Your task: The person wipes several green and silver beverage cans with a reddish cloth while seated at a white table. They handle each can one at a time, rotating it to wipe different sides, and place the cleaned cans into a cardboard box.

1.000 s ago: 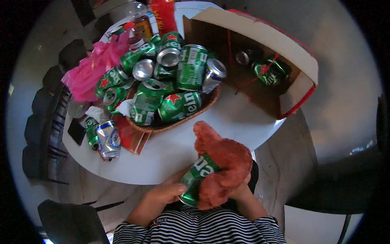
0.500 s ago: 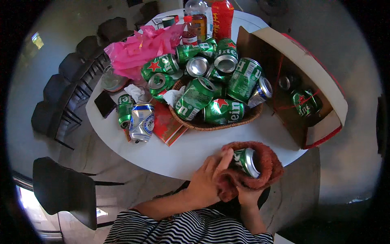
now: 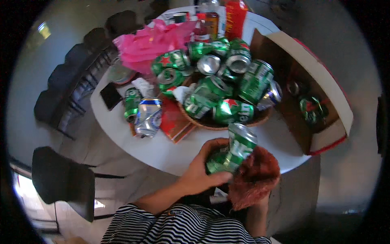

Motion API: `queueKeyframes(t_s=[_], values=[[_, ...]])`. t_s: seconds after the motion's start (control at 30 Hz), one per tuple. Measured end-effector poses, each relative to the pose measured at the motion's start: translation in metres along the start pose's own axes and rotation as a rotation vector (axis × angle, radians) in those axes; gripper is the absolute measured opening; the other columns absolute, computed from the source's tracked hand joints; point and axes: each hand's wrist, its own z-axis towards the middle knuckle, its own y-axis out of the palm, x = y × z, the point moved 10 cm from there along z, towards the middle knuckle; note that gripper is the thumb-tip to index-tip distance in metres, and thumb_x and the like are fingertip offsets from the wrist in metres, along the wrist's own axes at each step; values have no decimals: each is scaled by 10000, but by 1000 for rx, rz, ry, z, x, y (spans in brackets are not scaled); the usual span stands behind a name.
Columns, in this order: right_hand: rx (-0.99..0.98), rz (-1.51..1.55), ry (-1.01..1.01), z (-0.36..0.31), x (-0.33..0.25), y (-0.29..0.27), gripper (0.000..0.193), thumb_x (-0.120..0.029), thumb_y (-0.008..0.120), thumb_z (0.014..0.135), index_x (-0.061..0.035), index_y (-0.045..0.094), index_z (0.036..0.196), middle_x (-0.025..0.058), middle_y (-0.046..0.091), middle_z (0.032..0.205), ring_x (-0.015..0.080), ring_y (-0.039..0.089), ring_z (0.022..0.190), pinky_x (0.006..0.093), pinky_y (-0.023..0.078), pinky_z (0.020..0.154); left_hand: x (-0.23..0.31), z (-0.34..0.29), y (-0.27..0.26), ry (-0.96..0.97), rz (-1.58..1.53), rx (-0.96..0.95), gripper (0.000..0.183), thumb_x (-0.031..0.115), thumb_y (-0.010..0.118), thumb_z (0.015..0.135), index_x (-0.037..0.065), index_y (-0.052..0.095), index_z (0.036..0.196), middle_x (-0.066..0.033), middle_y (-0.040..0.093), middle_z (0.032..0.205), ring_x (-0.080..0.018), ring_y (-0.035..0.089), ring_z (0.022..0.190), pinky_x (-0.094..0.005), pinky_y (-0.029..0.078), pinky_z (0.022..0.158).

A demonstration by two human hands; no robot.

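Note:
My left hand [image 3: 197, 171] is wrapped round a dented green beer can [image 3: 240, 148], tilted above the table's near edge with its silver end up. My right hand [image 3: 261, 203] holds a reddish-brown cloth [image 3: 256, 179] just right of the can; the cloth covers most of its fingers. Beyond them, a wicker basket [image 3: 263, 121] is heaped with several crushed green cans and a silver-blue one. Left of the basket, a silver-blue can [image 3: 148, 118] and a green can [image 3: 131, 103] lie beside a red-and-gold packet [image 3: 178, 127].
An open cardboard box [image 3: 280, 93] stands on the white table's [image 3: 162, 156] right, with cans inside. A pink plastic bag [image 3: 150, 44], a dark phone [image 3: 111, 96] and bottles [image 3: 235, 20] sit further back. A dark chair [image 3: 65, 183] is at the left.
My left hand has drawn the green can out of the cloth and up to the left. The cloth now hangs bunched in my right hand. The view has shifted slightly.

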Motion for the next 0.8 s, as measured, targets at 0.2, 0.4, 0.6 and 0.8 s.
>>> queueKeyframes(t_s=[0.2,0.4,0.6,0.8], values=[[149,-602,-112,-8,-6,-23,934,-330,840,586,-32,341,1317,101,488,1239,204,509,1109,354,415,947,-57,-31,32,-262,-59,-351,741,290,639,821,-22,261,1376,-154,380,1334,-235,321,1282,-348,277,1045],[-27,-1020,-485,5,-46,19,636,-321,789,597,37,539,1060,151,580,1017,275,563,936,356,433,855,-53,-16,11,-118,-228,-83,674,380,510,891,21,235,1391,-147,456,1270,-215,448,1163,-324,372,981],[7,-301,-72,-15,-5,-29,876,-269,822,620,-9,363,1320,125,427,1316,238,423,1207,385,308,1028,-81,-24,41,-637,-682,-244,596,466,479,892,50,373,1305,-157,549,1167,-244,610,935,-347,553,667],[-149,-365,-111,-9,5,-28,921,-254,856,569,-14,367,1312,133,430,1313,227,447,1187,381,330,1021,-118,-40,43,-575,-509,-312,532,378,498,906,67,381,1321,-130,523,1208,-218,527,1090,-382,499,860]])
